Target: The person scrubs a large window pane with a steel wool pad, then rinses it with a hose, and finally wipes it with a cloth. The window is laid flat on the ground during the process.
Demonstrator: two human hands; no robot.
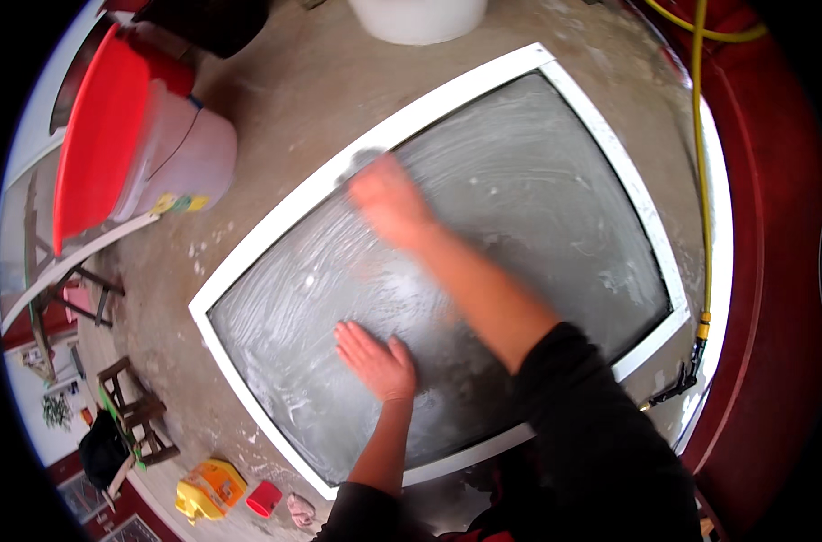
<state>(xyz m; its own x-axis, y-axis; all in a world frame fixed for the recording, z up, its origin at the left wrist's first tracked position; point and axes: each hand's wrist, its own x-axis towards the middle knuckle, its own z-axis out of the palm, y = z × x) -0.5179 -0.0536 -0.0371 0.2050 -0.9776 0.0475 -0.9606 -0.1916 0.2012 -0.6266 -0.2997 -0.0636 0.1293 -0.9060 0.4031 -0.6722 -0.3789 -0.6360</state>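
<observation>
Beneath the flat left hand (375, 363), the sudsy panel (537, 181) is probably slick; the white frame (483, 81) beyond likely gives firmer hold. Blur hides the right hand's (390, 200) grip.

Your right hand (391, 200) smears with motion blur. Pale glare whitens the panel (384, 291), and fisheye distortion bows its white frame (264, 242)
</observation>
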